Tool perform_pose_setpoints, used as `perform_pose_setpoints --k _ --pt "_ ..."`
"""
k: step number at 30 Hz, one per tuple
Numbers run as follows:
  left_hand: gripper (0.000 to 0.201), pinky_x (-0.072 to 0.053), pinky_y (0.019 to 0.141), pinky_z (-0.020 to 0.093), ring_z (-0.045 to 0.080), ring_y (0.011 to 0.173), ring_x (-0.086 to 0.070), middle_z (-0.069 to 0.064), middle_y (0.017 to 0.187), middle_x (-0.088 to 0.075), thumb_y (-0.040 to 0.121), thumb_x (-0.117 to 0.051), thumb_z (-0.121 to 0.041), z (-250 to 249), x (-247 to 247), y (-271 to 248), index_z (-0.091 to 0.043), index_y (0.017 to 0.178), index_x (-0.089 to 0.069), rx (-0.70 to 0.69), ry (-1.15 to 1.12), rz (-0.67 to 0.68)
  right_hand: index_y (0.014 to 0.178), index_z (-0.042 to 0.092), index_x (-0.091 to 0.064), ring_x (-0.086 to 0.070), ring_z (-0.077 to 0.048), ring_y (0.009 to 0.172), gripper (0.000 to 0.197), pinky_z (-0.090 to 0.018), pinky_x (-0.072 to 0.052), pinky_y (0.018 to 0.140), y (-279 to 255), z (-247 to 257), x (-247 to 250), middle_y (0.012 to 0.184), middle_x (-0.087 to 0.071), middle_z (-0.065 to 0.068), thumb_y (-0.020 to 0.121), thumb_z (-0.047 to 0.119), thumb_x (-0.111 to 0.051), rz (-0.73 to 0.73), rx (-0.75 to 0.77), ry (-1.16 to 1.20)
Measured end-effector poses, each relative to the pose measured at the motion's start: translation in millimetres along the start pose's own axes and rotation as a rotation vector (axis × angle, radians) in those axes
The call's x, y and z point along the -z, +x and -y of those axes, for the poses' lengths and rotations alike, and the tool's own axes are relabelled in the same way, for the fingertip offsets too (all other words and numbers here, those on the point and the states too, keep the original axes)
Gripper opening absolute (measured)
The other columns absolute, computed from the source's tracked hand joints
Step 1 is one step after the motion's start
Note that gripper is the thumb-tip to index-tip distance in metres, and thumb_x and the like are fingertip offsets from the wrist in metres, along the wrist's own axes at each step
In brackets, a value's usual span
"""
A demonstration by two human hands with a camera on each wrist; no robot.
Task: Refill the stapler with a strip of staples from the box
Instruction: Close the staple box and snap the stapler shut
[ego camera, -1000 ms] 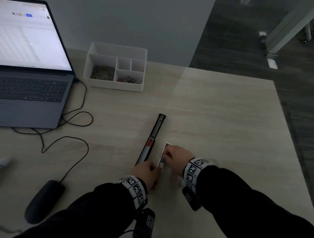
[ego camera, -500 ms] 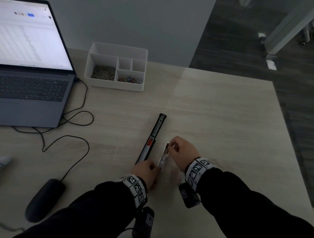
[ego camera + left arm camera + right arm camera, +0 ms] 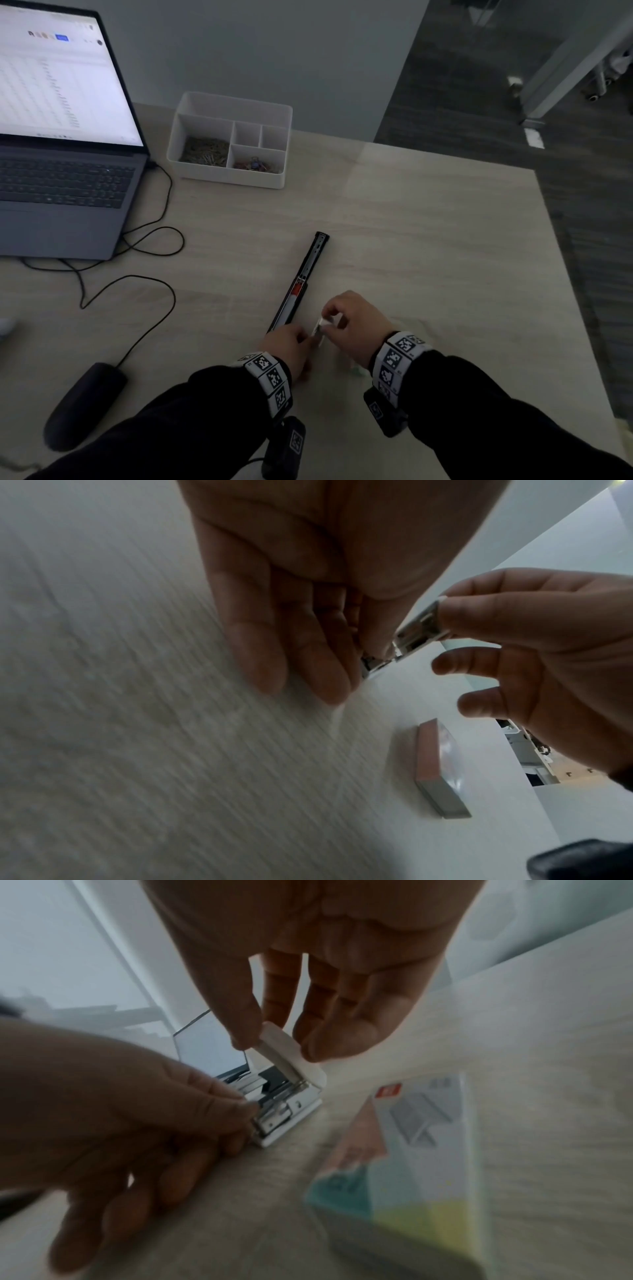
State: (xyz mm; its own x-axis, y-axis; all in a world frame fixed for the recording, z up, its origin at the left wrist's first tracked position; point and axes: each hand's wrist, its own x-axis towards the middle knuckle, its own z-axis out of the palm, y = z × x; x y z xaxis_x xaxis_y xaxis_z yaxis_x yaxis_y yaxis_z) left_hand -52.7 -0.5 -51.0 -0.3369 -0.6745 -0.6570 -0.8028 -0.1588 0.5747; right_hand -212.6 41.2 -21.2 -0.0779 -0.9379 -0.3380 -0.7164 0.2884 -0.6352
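Observation:
A small white stapler sits on the table between my hands, its metal magazine exposed. My right hand pinches the white top cover between thumb and fingers and holds it tilted up. My left hand pinches the metal part at the stapler's near end and steadies it on the table. In the head view the stapler shows only as a small white piece between the left hand and right hand. The staple box, shut, lies flat beside the stapler, under my right wrist.
A long black bar with a red patch lies just beyond my left hand. A white organiser tray stands at the back. A laptop, its cables and a black mouse are on the left. The table edge runs on the right.
My right hand has gone from lying over the stapler to pinching its top cover and swinging it up toward me. The left hand has stayed at the stapler's near end.

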Motion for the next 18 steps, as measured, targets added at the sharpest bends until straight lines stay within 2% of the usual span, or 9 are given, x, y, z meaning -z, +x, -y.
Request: perform_pose_setpoints --k 2,4,6,8,10,14,18 --pt "0.033 -0.053 0.045 0.027 0.014 0.040 -0.063 0.002 0.053 -0.067 0.088 -0.057 -0.044 0.1 1.3 -1.7 -0.017 0.070 -0.057 0.001 -0.029 0.028 0.088 0.025 -0.060 -0.058 -0.015 0.091 0.013 -0.030 -0.050 0.086 -1.7 0.9 -9.5 0.105 -0.056 0.002 0.081 0.032 -0.067 0.022 0.045 -0.060" --pt "0.026 -0.061 0.052 0.041 0.026 0.053 -0.071 0.006 0.061 -0.069 0.089 -0.057 -0.038 0.6 4.0 -4.9 -0.015 0.075 -0.059 0.021 -0.089 0.069 0.087 0.023 -0.060 -0.058 -0.018 0.097 0.012 -0.032 -0.049 0.090 -2.7 2.0 -17.3 0.110 -0.056 -0.001 0.080 0.029 -0.068 0.014 0.058 -0.081" --pt "0.024 -0.061 0.055 0.049 0.032 0.065 -0.073 0.014 0.074 -0.072 0.090 -0.057 -0.036 0.4 7.7 -10.1 -0.013 0.083 -0.063 0.041 -0.181 0.124 0.087 0.020 -0.062 -0.058 -0.020 0.099 0.011 -0.032 -0.048 0.092 -3.4 3.6 -21.3 0.112 -0.056 -0.002 0.078 0.024 -0.068 -0.011 0.051 -0.078" --pt "0.024 -0.062 0.058 0.045 0.027 0.068 -0.072 0.015 0.084 -0.072 0.092 -0.056 -0.031 1.6 13.0 -16.5 -0.009 0.093 -0.064 0.065 -0.270 0.173 0.087 0.019 -0.062 -0.058 -0.022 0.101 0.012 -0.033 -0.048 0.093 -2.6 4.5 -24.0 0.112 -0.056 -0.003 0.076 0.022 -0.067 -0.025 0.045 -0.080" --pt "0.021 -0.059 0.055 0.038 0.021 0.066 -0.069 0.011 0.082 -0.071 0.094 -0.055 -0.025 5.7 18.8 -21.8 -0.005 0.096 -0.064 0.078 -0.329 0.186 0.087 0.020 -0.062 -0.058 -0.024 0.103 0.013 -0.034 -0.047 0.094 -1.5 5.6 -25.5 0.113 -0.057 -0.002 0.076 0.023 -0.068 -0.013 0.029 -0.102" --pt "0.013 -0.054 0.047 0.029 0.018 0.059 -0.069 0.010 0.074 -0.071 0.091 -0.058 -0.019 22.1 34.5 -27.6 -0.009 0.085 -0.064 0.123 -0.430 0.132 0.084 0.024 -0.059 -0.056 -0.022 0.102 0.012 -0.034 -0.047 0.094 -2.4 9.3 -27.9 0.116 -0.053 0.003 0.079 0.028 -0.069 0.015 -0.034 -0.117" --pt "0.015 -0.051 0.047 0.028 0.019 0.057 -0.066 0.009 0.071 -0.068 0.092 -0.057 -0.019 35.3 49.2 -25.5 -0.009 0.083 -0.065 0.168 -0.532 0.065 0.083 0.020 -0.061 -0.055 -0.023 0.106 0.009 -0.029 -0.043 0.093 -3.4 9.9 -28.3 0.126 -0.048 0.004 0.081 0.026 -0.068 0.044 -0.062 -0.142"
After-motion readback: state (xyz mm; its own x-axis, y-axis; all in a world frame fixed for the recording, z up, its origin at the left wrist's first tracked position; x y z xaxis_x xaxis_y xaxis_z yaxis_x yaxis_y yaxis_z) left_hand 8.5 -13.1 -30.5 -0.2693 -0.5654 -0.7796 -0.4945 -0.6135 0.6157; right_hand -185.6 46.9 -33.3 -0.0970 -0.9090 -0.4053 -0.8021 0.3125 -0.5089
